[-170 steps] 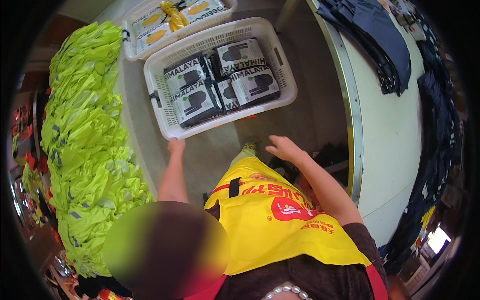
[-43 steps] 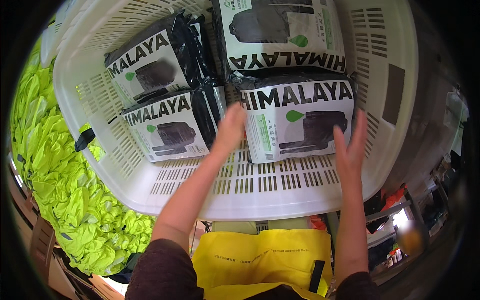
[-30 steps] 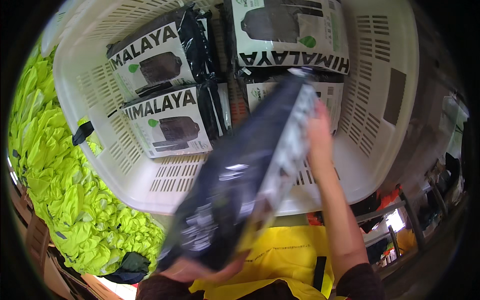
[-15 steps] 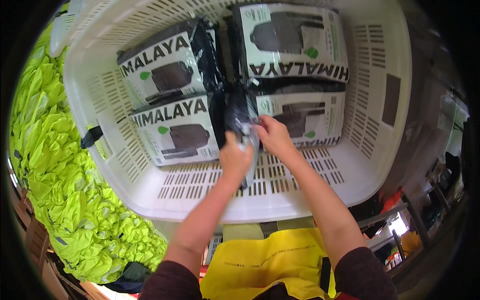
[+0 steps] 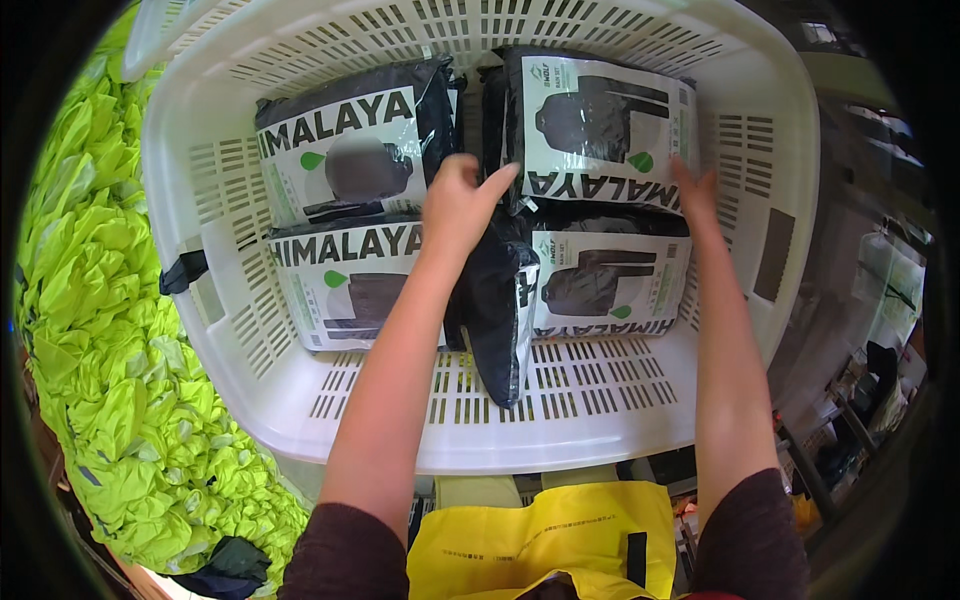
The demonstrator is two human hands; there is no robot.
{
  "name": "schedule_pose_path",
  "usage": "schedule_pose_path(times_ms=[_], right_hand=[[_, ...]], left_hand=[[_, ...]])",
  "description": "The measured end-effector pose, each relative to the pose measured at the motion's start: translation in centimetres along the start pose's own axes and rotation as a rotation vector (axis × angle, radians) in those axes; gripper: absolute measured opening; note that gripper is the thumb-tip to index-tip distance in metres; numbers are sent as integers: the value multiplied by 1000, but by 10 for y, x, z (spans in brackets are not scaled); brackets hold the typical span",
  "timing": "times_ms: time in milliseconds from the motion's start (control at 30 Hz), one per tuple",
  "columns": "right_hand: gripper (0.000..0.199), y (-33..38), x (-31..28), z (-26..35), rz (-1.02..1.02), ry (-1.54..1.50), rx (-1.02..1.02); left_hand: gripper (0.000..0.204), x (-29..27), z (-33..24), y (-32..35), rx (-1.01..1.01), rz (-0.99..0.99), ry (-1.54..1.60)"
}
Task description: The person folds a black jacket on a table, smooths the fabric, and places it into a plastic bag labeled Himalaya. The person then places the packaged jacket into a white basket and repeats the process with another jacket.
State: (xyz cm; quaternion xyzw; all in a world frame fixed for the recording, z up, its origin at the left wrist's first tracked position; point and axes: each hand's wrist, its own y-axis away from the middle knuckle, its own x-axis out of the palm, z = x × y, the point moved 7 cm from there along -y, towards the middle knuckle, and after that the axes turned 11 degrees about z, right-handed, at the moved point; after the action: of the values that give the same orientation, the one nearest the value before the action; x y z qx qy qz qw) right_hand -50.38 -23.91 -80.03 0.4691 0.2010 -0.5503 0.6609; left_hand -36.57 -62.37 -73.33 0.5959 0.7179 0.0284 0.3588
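Note:
Both of my hands are at the far right packet (image 5: 600, 115), a flat plastic-wrapped pack with a white panel showing a dark jacket. My left hand (image 5: 462, 205) is at its left edge, thumb stretched out and fingers apart. At the right edge is my right hand (image 5: 697, 200), fingers spread and partly beyond the edge. Similar packets lie at the far left (image 5: 375, 150), near left (image 5: 370, 285) and near right (image 5: 600, 280). Between the near packets, a dark packet (image 5: 500, 310) stands on its edge, narrow side up. None looks lifted.
A white slotted plastic basket (image 5: 330, 440) surrounds the packets. Left of it lies a large heap of bright yellow-green fabric (image 5: 130, 380). My yellow apron (image 5: 540, 530) is below its near rim. Shelving and clutter (image 5: 860, 400) stand at the right.
Both hands have let go of the upright dark packet in the middle. They have moved farther away and apart, to either side of the far right packet. The view has shifted slightly.

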Motion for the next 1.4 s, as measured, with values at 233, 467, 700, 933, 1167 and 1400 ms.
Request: schedule_pose_path(times_ms=[233,467,700,933,1167,1400], right_hand=[[69,30,-4,35,22,-525,182],[48,116,111,152,514,-959,22],[74,116,200,189,729,-743,125],[87,96,170,228,832,-1236,-1],[74,45,228,219,768,-952,-140],[68,23,245,175,429,-513,-153]], left_hand=[[58,42,-24,-15,70,51,372],[34,-107,-119,105,299,-191,344],[20,-55,17,16,92,131,330],[20,-11,-37,99,135,221,23],[17,4,-36,30,171,86,-99],[24,23,10,18,79,138,19]])
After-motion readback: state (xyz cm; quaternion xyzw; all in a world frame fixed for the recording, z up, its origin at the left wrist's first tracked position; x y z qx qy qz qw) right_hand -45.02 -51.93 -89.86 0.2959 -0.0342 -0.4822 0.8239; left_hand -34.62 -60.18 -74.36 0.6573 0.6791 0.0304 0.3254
